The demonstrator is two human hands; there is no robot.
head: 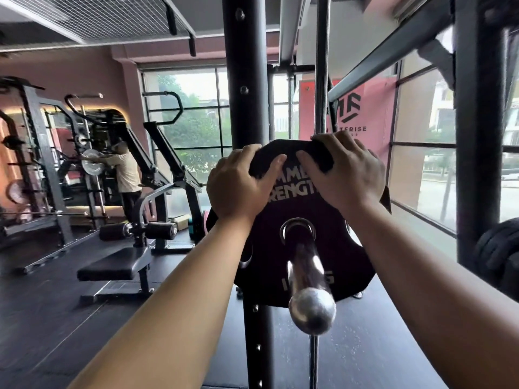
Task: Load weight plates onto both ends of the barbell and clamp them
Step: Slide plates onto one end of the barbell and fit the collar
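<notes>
Far left of the weight plate (309,204): black racks (42,153) against a pink wall, blurred. Nearer, but well to its left, a person (126,175) in a pale shirt, arms out to a silver plate (92,165). Below and left of the weight plate, a black padded bench (112,266) on the dark floor, two roller pads (140,231) just behind it.

Directly behind the weight plate's left edge, a black rack upright (247,94) with bolt holes, running top to bottom of the view.

On the weight plate's upper left rim, the left hand (241,186): fingers curled over the edge and out of sight behind, thumb laid across the front face, gripping the rim.

The weight plate itself: black, upright, facing the camera, white lettering partly covered by both hands. Threaded on the barbell sleeve (306,265), chrome passing through the centre hole, rounded end toward the camera and below the plate's middle.

On the upper right rim, the right hand (348,175): fingers hooked over the top edge, thumb on the face close to the other thumb, clasping the plate.

Behind the weight plate to the upper right, a pink banner (365,108) with a dark logo. Further right, tall windows (421,164), greenery and a street outside. Far right of the weight plate, dark round plates (497,254), cut by the frame edge.
</notes>
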